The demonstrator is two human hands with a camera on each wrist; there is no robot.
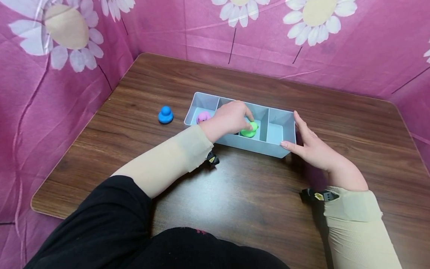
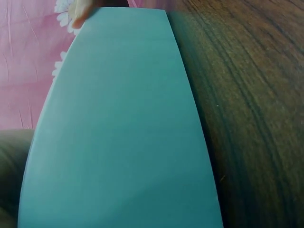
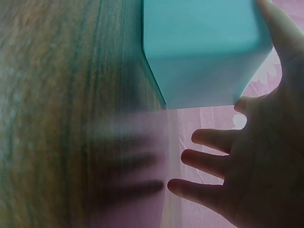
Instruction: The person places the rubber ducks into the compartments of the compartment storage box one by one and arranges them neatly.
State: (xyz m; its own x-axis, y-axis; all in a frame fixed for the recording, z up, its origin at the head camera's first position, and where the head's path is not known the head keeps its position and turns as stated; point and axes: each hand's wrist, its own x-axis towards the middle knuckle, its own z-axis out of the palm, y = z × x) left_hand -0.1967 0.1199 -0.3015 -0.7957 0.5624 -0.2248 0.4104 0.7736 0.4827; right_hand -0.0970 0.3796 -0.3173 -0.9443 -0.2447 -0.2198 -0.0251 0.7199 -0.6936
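Observation:
A light blue divided box lies across the middle of the table. My left hand reaches down into it, thumb and index finger pinching a green rubber duck in a compartment right of centre. In the leftmost compartment sits a pink rubber duck, partly covered by my left wrist. My right hand grips the box's right end, the thumb at the front rim and the index finger at the far corner. The other fingers stretch out beyond the end wall in the right wrist view. The box's front wall fills the left wrist view.
A blue rubber duck stands on the wooden table, left of the box. Pink flowered cloth hangs along the table's back and left sides. The rightmost compartment shows its bare floor.

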